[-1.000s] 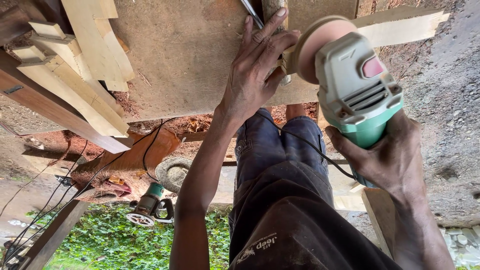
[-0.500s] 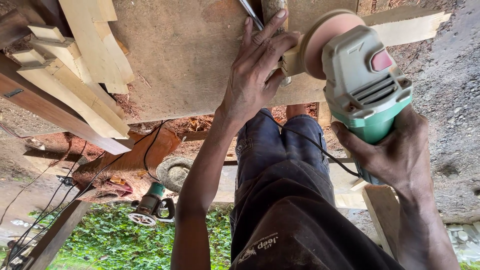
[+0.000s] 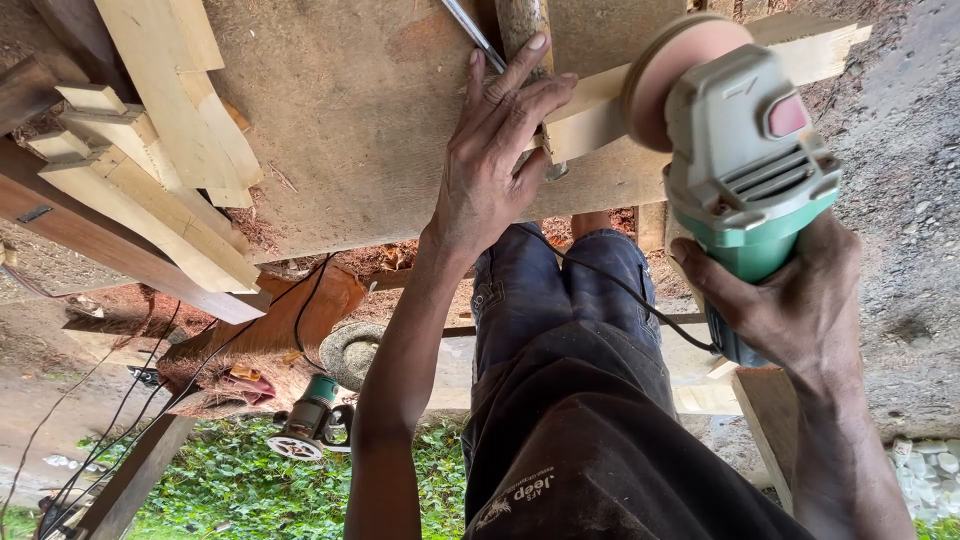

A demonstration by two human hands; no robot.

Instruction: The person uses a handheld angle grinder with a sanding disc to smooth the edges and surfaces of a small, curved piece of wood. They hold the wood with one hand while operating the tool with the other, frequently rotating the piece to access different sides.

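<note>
Two hands busy: my left hand (image 3: pixel 500 160) lies flat, fingers spread, pinning the wood strip (image 3: pixel 600 105) to the surface (image 3: pixel 370 130); right hand (image 3: pixel 790 300) is clamped round the green sander (image 3: pixel 745 160). Sanding step; the disc sits at the strip's 3 o'clock, so I judge the next pass needs it level and off my fingers.

grinder (image 3: pixel 745 165) raised, closer to wood strip (image 3: pixel 600 105)

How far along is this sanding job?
Somewhere midway, it seems. Pale cut pieces already lie stacked aside. Now the left hand pins a wooden strip to the workbench while the right hand holds the grinder, its disc at the strip. How much remains unsmoothed, I cannot tell.
</note>
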